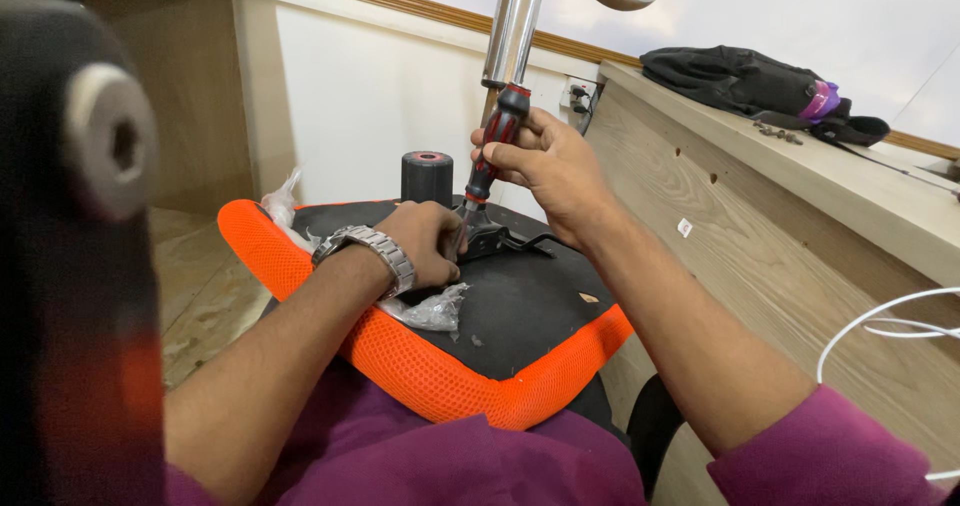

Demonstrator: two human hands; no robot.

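Lying upturned across the person's lap, the orange-edged chair seat (520, 311) carried a black metal bracket (495, 234). Judging by this, fastening was underway, wanting steady downward pressure. Above the bracket, the right hand (545, 161) gripped a red-black screwdriver (492, 146); beside it, the left hand (425, 241) curled around its tip.

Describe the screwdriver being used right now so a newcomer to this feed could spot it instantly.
Find the upturned chair seat with the orange mesh rim lying across the person's lap. Near its black middle, the right hand grips a screwdriver almost upright, tip down by the left hand. Its red-and-black handle sets it apart from the shiny chrome column just above.
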